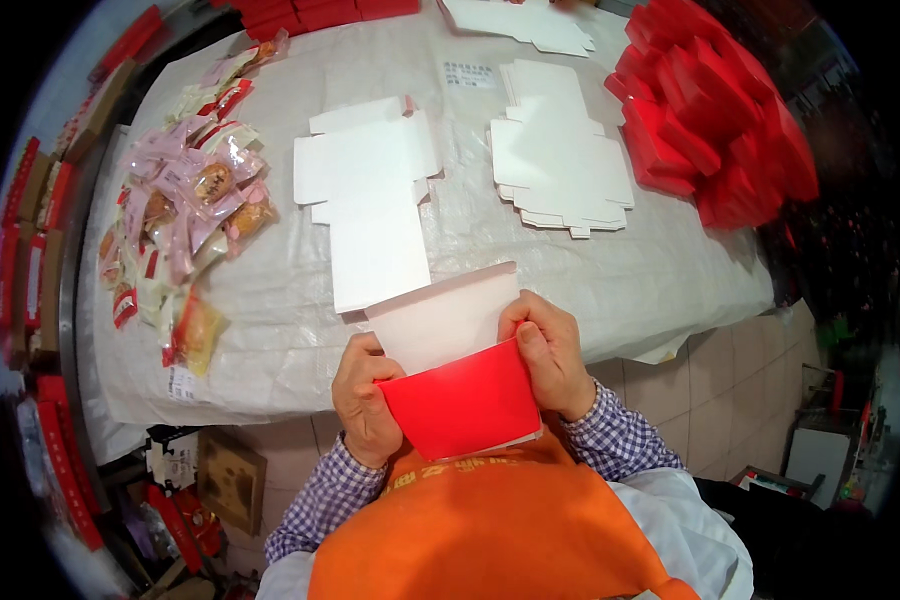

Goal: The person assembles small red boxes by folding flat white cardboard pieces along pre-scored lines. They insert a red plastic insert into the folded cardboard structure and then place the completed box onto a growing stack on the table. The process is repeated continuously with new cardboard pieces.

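A partly folded cardboard box (460, 398), red outside and white inside, is held in front of my orange apron at the table's near edge. Its white flap stands up and tilts away from me. My left hand (365, 400) grips the left side, with the thumb on the red panel. On the right side my right hand (547, 352) closes round the upper corner, thumb along the edge. Just beyond lies a flat white box blank (375, 200), and right of it a stack of similar blanks (560, 160). What lies inside the box cannot be seen.
Individually wrapped pastries (195, 195) lie heaped on the left of the sheet-covered table (280, 345). A pile of red boxes (710, 120) rises at the far right. More red boxes (310, 12) and white blanks (530, 22) sit along the far edge. A cardboard box (232, 482) stands below left.
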Demonstrator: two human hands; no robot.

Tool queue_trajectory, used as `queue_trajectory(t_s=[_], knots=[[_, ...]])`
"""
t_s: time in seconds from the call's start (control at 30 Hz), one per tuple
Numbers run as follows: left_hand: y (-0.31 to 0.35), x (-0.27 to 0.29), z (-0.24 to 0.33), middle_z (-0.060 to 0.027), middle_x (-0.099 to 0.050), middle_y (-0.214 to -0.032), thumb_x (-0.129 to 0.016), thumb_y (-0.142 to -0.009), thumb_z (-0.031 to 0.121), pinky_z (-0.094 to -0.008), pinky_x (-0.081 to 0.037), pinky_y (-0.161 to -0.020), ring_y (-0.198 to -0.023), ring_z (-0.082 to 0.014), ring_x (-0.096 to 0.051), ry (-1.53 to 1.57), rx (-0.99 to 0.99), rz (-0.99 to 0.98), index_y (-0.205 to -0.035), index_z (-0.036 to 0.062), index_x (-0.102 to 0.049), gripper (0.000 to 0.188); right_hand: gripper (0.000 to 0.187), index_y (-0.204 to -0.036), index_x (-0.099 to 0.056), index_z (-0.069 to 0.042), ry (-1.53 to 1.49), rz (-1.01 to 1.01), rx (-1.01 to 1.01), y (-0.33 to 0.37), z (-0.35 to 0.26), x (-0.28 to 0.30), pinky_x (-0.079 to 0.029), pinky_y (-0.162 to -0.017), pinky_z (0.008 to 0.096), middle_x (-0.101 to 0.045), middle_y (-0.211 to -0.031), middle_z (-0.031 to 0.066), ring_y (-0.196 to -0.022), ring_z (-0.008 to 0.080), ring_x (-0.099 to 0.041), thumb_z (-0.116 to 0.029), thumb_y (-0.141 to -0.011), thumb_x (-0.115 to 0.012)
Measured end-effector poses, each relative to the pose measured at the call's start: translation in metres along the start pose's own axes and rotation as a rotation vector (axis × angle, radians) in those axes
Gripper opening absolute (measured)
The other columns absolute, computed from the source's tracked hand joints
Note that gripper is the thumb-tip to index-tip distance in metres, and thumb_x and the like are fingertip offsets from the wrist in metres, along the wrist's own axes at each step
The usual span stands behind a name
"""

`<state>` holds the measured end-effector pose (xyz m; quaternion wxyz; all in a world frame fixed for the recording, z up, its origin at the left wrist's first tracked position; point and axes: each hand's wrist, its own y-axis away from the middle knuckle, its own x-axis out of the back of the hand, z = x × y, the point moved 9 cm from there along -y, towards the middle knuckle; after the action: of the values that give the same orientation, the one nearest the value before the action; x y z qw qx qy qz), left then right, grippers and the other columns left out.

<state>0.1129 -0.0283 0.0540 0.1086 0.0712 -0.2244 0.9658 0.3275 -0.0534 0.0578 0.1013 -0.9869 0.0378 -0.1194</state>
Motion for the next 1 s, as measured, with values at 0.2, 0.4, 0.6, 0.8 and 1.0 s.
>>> queue_trajectory(t_s=[0.2, 0.4, 0.6, 0.8, 1.0], knots=[[-0.004, -0.002, 0.010, -0.0182, -0.061, -0.096, -0.032, -0.111, 0.052, -0.0319, -0.047, -0.072, -0.083, -0.0242, -0.060, -0.023, -0.017, -0.023, -0.080, 0.0000, -0.059, 0.067, 0.015, -0.086, -0.056, -0.001, 0.067, 0.024, 0.071, 0.002, -0.011, 0.007, -0.043, -0.066, 0.0339, -0.052, -0.080, 0.0123, -0.071, 0.0253, -0.052, -0.010, -0.097, -0.052], [-0.011, -0.005, 0.012, -0.0180, -0.063, -0.106, -0.038, -0.110, 0.051, -0.0326, -0.049, -0.079, -0.090, -0.0240, -0.062, 0.025, 0.101, -0.005, -0.088, -0.0005, -0.060, 0.061, 0.019, -0.117, -0.058, 0.000, -0.260, 0.257, -0.055, 0.006, 0.000, 0.009, -0.049, -0.083, 0.0301, -0.063, -0.101, 0.0114, -0.091, 0.0165, -0.059, -0.006, -0.101, -0.048], [-0.005, 0.000, 0.001, -0.0136, -0.063, -0.117, -0.056, -0.106, 0.043, -0.0312, -0.052, -0.080, -0.099, -0.0197, -0.062, 0.202, 0.172, 0.102, -0.111, -0.0002, -0.061, 0.044, 0.030, -0.130, -0.059, 0.000, -0.108, 0.073, -0.015, 0.001, -0.002, 0.009, -0.051, -0.091, 0.0314, -0.067, -0.114, 0.0137, -0.104, 0.0197, -0.064, -0.011, -0.104, -0.050], [-0.008, 0.003, 0.016, -0.0131, -0.068, -0.111, -0.061, -0.104, 0.040, -0.0290, -0.053, -0.075, -0.094, -0.0194, -0.065, 0.079, 0.122, 0.003, -0.114, -0.0023, -0.065, 0.044, 0.031, -0.117, -0.066, 0.003, 0.063, -0.003, 0.143, 0.002, -0.019, 0.013, -0.053, -0.090, 0.0338, -0.070, -0.113, 0.0143, -0.102, 0.0228, -0.067, -0.024, -0.108, -0.053], [-0.023, 0.003, 0.044, -0.0149, -0.071, -0.103, -0.064, -0.102, 0.026, -0.0310, -0.053, -0.070, -0.086, -0.0221, -0.066, -0.086, -0.019, -0.137, -0.110, -0.0013, -0.069, 0.029, 0.019, -0.110, -0.068, 0.001, -0.067, 0.096, -0.109, 0.005, -0.023, 0.019, -0.056, -0.084, 0.0334, -0.074, -0.104, 0.0153, -0.093, 0.0210, -0.072, -0.008, -0.098, -0.057]])
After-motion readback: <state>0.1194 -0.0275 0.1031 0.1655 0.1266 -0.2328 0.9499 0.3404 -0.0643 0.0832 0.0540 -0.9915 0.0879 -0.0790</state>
